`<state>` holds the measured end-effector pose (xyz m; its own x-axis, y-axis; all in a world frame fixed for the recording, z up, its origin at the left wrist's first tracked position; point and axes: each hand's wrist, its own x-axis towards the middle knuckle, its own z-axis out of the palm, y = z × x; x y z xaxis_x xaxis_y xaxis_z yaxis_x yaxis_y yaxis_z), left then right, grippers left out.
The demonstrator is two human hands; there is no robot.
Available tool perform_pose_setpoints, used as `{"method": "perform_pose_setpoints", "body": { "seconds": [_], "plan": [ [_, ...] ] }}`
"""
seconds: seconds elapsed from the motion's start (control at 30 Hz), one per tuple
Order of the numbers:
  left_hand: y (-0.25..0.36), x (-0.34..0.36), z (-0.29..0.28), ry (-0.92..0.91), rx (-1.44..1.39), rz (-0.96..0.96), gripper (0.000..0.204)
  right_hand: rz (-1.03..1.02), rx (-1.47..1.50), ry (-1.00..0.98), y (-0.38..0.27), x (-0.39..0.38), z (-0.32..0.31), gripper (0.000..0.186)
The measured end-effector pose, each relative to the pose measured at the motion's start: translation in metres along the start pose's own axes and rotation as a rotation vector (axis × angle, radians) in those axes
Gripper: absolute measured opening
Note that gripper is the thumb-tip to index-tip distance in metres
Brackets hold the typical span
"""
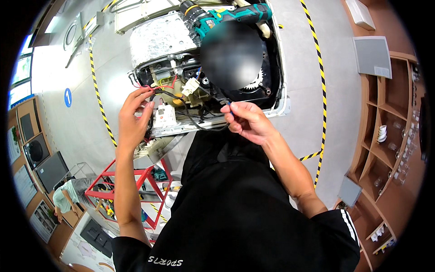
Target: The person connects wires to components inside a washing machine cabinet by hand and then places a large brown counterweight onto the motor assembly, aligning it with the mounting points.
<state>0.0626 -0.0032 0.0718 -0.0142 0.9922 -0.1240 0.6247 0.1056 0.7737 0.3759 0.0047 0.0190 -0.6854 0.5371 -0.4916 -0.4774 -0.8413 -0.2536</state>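
Observation:
An opened appliance (pixel 284 90) with a pale metal frame lies in front of me. My left hand (pixel 134 119) is at its left side, thumb and fingers closed on a wiring harness (pixel 156 92) of black and red wires. My right hand (pixel 250 121) pinches the end of a black cable (pixel 195 122), with a bit of blue between the fingertips, above the near edge. That cable sags between both hands. A white connector (pixel 190 86) sits among the wires, and a white switch-like block (pixel 165 115) is near my left hand. A blurred round patch hides part of the black housing.
A teal cordless drill (pixel 226 17) lies across the far side, beside a foil-covered panel (pixel 158 38). Behind my left arm stands a red-framed cart (pixel 149 174) with tools. Another person (pixel 72 195) is at the far lower left. Wooden shelves (pixel 385 122) line the right.

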Motion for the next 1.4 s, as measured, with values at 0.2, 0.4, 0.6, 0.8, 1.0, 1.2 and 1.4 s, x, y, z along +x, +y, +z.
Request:
{"method": "perform_pose_setpoints", "body": {
  "seconds": [0.2,0.4,0.6,0.8,1.0,1.2,1.4],
  "plan": [
    [-0.009,-0.020,-0.030,0.018,0.018,-0.051,0.020,-0.188,-0.035,0.066,-0.021,0.002,-0.006,0.021],
    [-0.024,-0.065,-0.057,0.231,-0.045,-0.293,0.027,-0.347,-0.208,0.120,-0.033,-0.008,-0.001,0.020],
    [-0.068,-0.104,-0.065,0.239,-0.012,-0.545,0.032,-0.529,-0.228,0.115,-0.048,-0.013,-0.010,0.013],
    [-0.091,-0.083,-0.059,-0.116,-0.070,-0.554,0.045,-0.548,0.011,0.120,-0.062,-0.015,-0.001,0.028],
    [-0.084,-0.049,-0.046,-0.308,0.155,-0.552,0.045,-0.527,0.158,0.181,-0.065,-0.014,-0.007,0.036],
    [-0.099,-0.046,-0.043,-0.345,0.052,-0.617,0.040,-0.412,0.000,0.224,-0.052,-0.018,-0.007,0.038],
    [-0.081,-0.048,-0.041,-0.265,0.079,-0.620,0.038,-0.344,-0.562,0.231,-0.041,-0.013,-0.004,0.026]
  ]
}}
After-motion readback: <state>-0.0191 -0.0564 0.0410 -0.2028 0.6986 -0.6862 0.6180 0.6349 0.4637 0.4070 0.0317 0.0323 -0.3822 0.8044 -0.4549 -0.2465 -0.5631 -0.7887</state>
